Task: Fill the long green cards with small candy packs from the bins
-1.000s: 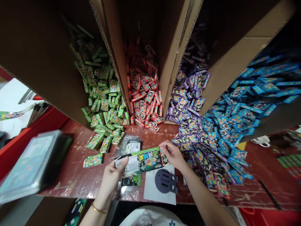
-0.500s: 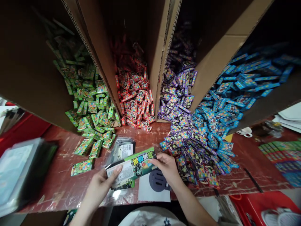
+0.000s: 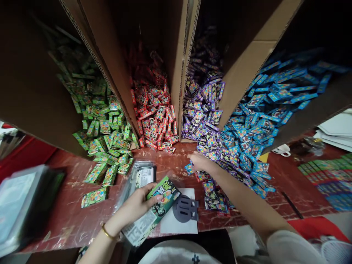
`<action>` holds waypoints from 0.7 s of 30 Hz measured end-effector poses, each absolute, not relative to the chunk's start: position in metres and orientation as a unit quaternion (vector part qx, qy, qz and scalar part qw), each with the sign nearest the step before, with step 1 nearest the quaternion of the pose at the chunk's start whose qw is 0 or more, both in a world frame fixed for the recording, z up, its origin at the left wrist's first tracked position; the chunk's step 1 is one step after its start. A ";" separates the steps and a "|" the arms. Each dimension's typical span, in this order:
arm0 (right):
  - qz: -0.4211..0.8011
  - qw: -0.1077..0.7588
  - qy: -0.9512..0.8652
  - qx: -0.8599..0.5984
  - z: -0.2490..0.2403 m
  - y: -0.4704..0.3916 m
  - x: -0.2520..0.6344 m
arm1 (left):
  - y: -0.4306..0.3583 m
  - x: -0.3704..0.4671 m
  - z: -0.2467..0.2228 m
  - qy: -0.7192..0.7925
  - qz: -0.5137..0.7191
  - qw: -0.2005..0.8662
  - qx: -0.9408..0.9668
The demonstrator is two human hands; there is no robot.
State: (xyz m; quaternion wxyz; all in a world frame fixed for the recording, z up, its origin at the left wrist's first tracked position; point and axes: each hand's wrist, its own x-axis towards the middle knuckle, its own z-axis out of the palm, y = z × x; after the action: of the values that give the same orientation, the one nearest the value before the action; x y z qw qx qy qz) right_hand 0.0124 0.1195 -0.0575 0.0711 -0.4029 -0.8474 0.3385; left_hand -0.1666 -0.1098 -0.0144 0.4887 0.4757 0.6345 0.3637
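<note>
My left hand (image 3: 144, 203) grips a flat green and black printed pouch (image 3: 162, 196), with the thumb on its front and the pouch tilted upward to the right. My right hand (image 3: 199, 162) is at the near left edge of the purple candy packets (image 3: 211, 141). A small blue candy packet (image 3: 189, 168) lies right at its fingertips, which are mostly hidden, so I cannot tell whether they have closed on it. Beneath and behind my left hand is a stack of similar flat pouches (image 3: 145, 176) in clear plastic.
Upright cardboard boxes (image 3: 176, 55) hold green packets (image 3: 106, 126), red packets (image 3: 156, 117), purple ones and blue packets (image 3: 253, 128), spilling onto the red table (image 3: 71, 216). A slotted dark disc (image 3: 183, 211) lies on white paper (image 3: 176, 227). Stacked plastic sleeves (image 3: 22, 205) stand left.
My right hand has let go of the pouch and moved up and right to the packets. The pouch, now in my left hand alone, has tilted more steeply.
</note>
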 end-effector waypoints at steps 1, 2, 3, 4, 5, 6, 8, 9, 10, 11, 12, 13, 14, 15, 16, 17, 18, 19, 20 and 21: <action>0.324 0.048 -0.855 -0.401 -0.060 0.129 0.009 | -0.111 -0.167 -0.015 0.636 0.370 0.490 0.467; 0.314 0.032 -0.862 -0.396 -0.063 0.135 0.005 | -0.112 -0.167 -0.016 0.640 0.375 0.488 0.459; 0.305 0.024 -0.869 -0.389 -0.064 0.140 0.003 | -0.113 -0.168 -0.017 0.645 0.378 0.484 0.454; 0.299 0.024 -0.875 -0.381 -0.064 0.143 0.002 | -0.115 -0.168 -0.019 0.649 0.378 0.482 0.451; 0.296 0.031 -0.880 -0.371 -0.064 0.147 0.003 | -0.116 -0.169 -0.020 0.651 0.381 0.480 0.447; 0.296 0.044 -0.883 -0.361 -0.062 0.150 0.005 | -0.117 -0.169 -0.022 0.651 0.384 0.483 0.442; 0.300 0.083 -0.885 -0.347 -0.056 0.156 0.015 | -0.118 -0.170 -0.028 0.650 0.395 0.490 0.425; 0.303 0.107 -0.882 -0.346 -0.052 0.157 0.021 | -0.117 -0.170 -0.030 0.654 0.402 0.487 0.416; 0.302 0.129 -0.877 -0.350 -0.049 0.156 0.027 | -0.115 -0.170 -0.033 0.661 0.407 0.477 0.412; 0.304 0.159 -0.869 -0.357 -0.046 0.153 0.032 | -0.113 -0.170 -0.036 0.668 0.411 0.463 0.413; 0.315 0.201 -0.853 -0.364 -0.044 0.147 0.036 | -0.111 -0.169 -0.038 0.676 0.409 0.448 0.418; 0.335 0.250 -0.831 -0.366 -0.041 0.139 0.039 | -0.108 -0.168 -0.040 0.680 0.405 0.437 0.427; 0.362 0.298 -0.806 -0.360 -0.039 0.129 0.041 | -0.105 -0.166 -0.041 0.681 0.398 0.432 0.438; 0.393 0.339 -0.781 -0.347 -0.037 0.118 0.041 | -0.103 -0.164 -0.041 0.677 0.389 0.433 0.450; 0.424 0.365 -0.761 -0.328 -0.034 0.107 0.040 | -0.101 -0.162 -0.040 0.671 0.382 0.436 0.463; 0.450 0.372 -0.752 -0.307 -0.031 0.097 0.038 | -0.100 -0.160 -0.038 0.665 0.375 0.438 0.475; 0.468 0.354 -0.758 -0.284 -0.028 0.089 0.036 | -0.099 -0.158 -0.036 0.660 0.369 0.438 0.486; 0.478 0.324 -0.773 -0.261 -0.024 0.082 0.034 | -0.099 -0.156 -0.033 0.658 0.365 0.434 0.495; 0.484 0.286 -0.793 -0.237 -0.021 0.077 0.032 | -0.099 -0.155 -0.030 0.658 0.361 0.430 0.502; 0.484 0.245 -0.813 -0.212 -0.017 0.074 0.030 | -0.099 -0.153 -0.027 0.657 0.357 0.427 0.508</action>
State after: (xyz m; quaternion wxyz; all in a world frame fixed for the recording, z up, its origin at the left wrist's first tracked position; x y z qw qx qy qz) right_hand 0.0298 0.0741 -0.0171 0.2448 -0.2115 -0.8132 0.4838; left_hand -0.1530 -0.0988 -0.0274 0.4270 0.5081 0.6573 0.3568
